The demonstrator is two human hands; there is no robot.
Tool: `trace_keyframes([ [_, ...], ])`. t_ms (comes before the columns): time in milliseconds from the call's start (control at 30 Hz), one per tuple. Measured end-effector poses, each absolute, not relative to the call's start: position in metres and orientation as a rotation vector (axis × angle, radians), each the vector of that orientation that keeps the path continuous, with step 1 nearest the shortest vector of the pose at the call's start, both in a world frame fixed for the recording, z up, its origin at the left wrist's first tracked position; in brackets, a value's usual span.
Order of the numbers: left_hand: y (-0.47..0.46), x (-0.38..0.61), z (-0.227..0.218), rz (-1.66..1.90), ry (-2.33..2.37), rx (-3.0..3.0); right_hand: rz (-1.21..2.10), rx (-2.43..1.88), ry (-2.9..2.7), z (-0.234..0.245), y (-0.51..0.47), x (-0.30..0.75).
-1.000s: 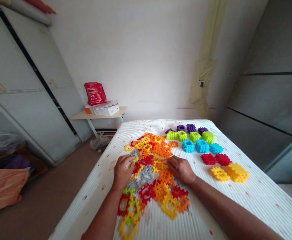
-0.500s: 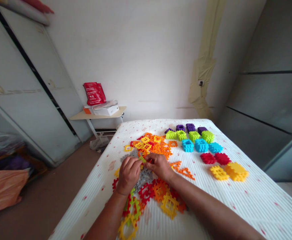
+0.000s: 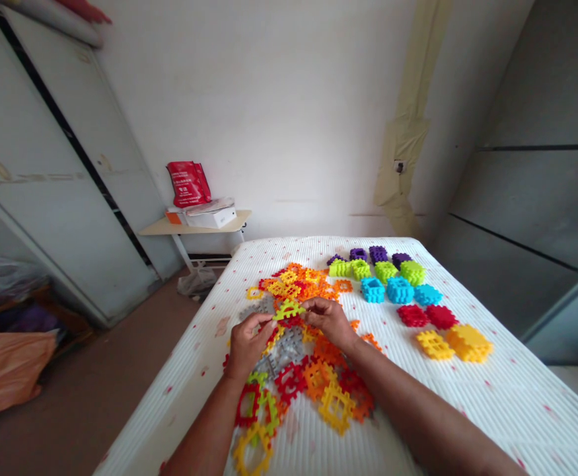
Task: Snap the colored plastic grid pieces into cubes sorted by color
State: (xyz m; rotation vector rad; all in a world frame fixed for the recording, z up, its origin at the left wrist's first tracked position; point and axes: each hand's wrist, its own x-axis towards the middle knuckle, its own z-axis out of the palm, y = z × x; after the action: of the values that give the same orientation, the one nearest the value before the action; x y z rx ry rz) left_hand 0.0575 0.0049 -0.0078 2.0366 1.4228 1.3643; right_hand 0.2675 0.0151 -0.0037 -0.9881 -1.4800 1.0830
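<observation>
The left hand point(image 3: 248, 344) and right hand point(image 3: 331, 321) share a lime piece point(image 3: 289, 309), raised between them above a loose pile of toothed pieces on the bed point(image 3: 392, 396). The left fingers are pinched on its 8 o'clock end, the right fingers on its 3 o'clock end. Seen from it, orange pieces point(image 3: 313, 294) lie at 1 o'clock, grey pieces point(image 3: 289, 345) and red pieces point(image 3: 291, 381) at 6. Purple stacks point(image 3: 378, 254) and lime stacks point(image 3: 386, 270) sit at 2 o'clock; blue stacks point(image 3: 400, 289), red stacks point(image 3: 441, 317) and yellow stacks point(image 3: 469, 342) sit around 3, well apart from the hands.
</observation>
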Motion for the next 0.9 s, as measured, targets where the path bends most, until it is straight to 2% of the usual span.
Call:
trace_keyframes([
  [333,0.008,0.056,-0.014,1.354,1.367,2.272,0.488,-1.277,-1.931,0.013,0.006,0.271],
  [900,0.004,0.064,-0.004,1.410,1.207,2.468,0.308,-1.201,-2.168,0.024,0.009,0.269],
])
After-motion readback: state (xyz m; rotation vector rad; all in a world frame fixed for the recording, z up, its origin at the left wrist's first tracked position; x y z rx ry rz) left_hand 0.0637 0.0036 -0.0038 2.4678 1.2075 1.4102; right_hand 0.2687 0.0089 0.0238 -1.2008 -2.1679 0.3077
